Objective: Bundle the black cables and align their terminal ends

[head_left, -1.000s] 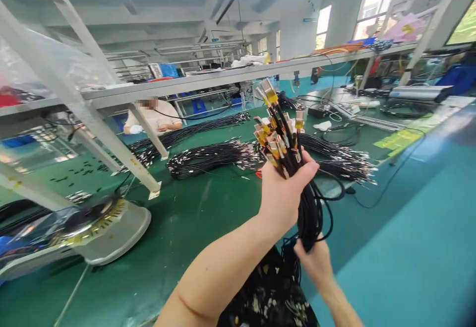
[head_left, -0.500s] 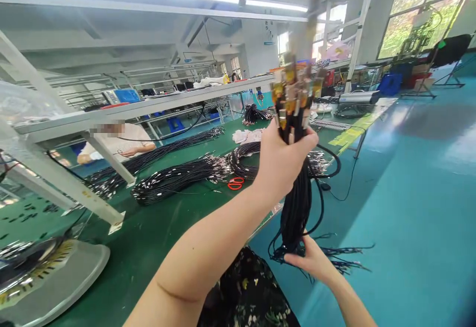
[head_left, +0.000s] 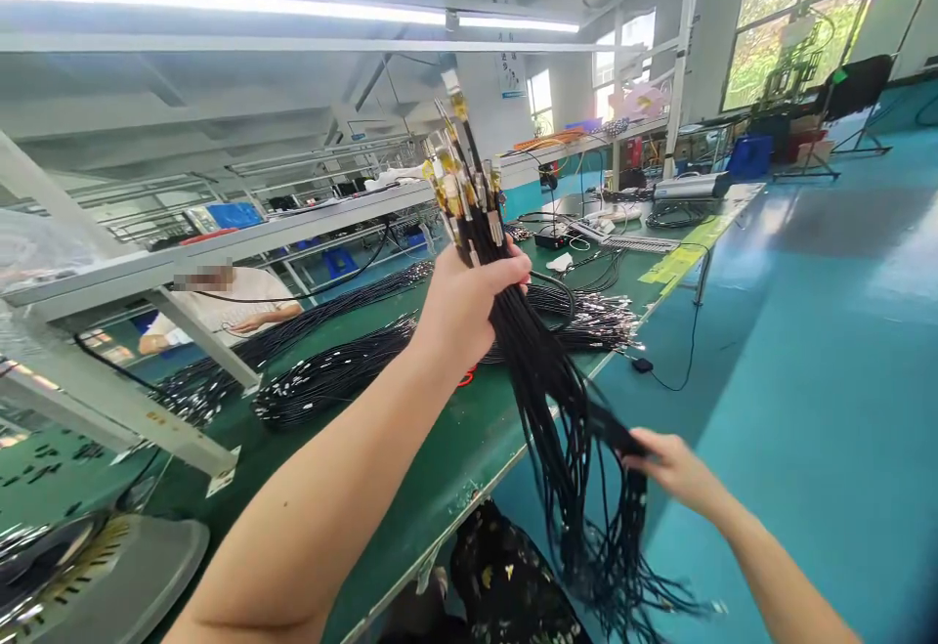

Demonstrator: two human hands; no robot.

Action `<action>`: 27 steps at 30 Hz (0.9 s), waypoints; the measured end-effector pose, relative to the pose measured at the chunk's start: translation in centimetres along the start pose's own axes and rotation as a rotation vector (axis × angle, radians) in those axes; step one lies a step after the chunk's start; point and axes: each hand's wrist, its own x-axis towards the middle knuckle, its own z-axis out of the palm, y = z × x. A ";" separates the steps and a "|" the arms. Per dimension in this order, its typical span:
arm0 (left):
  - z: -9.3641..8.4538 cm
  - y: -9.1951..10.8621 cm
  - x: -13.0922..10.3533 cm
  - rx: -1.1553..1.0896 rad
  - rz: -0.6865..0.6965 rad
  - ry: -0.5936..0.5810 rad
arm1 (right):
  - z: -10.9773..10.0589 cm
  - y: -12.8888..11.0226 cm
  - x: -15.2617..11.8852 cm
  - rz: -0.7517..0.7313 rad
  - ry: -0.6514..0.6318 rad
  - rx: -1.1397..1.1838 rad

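My left hand [head_left: 469, 302] is wrapped round a thick bundle of black cables [head_left: 538, 361] near its top end, above the green table. Silver and yellow connectors [head_left: 465, 185] stick up out of that fist. From there the bundle slants down past the table edge, and its loose lower ends hang over the floor. My right hand [head_left: 663, 458] grips some of the cables lower down, to the right, with fingers and thumb closed on them.
More black cable bundles [head_left: 329, 370] lie on the green table [head_left: 469, 439], with red scissors [head_left: 465, 377] partly hidden behind my left arm. A white post [head_left: 183, 429] stands at left. Beyond the shelf sits a person [head_left: 249, 302]. A grey tray [head_left: 161, 566] is at lower left.
My left hand has moved left with the top of the bundle. My right hand has moved right and up, and the cables now spread out on a slant.
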 end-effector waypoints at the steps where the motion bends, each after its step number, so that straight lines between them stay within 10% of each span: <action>1: 0.0 0.0 -0.1 0.008 -0.007 -0.003 | 0.0 0.1 -0.1 0.010 0.015 0.000; 7: -1.1 -0.4 0.0 0.002 0.017 0.115 | 0.6 -0.6 -0.6 -0.023 -0.098 0.025; 15: -0.8 -0.1 -0.9 0.078 0.023 0.140 | 7.7 -9.5 0.0 -0.195 -0.106 0.068; 19: -2.6 -0.2 -2.1 0.223 0.009 0.021 | 3.5 -9.7 3.9 -0.254 -0.120 -0.037; 22: -4.1 -0.5 -2.8 0.239 0.013 0.044 | -0.6 -7.6 7.0 -0.251 0.108 -0.146; 27: -4.0 0.2 -3.4 0.108 0.051 0.110 | 2.0 -6.4 5.8 -0.179 0.274 -0.132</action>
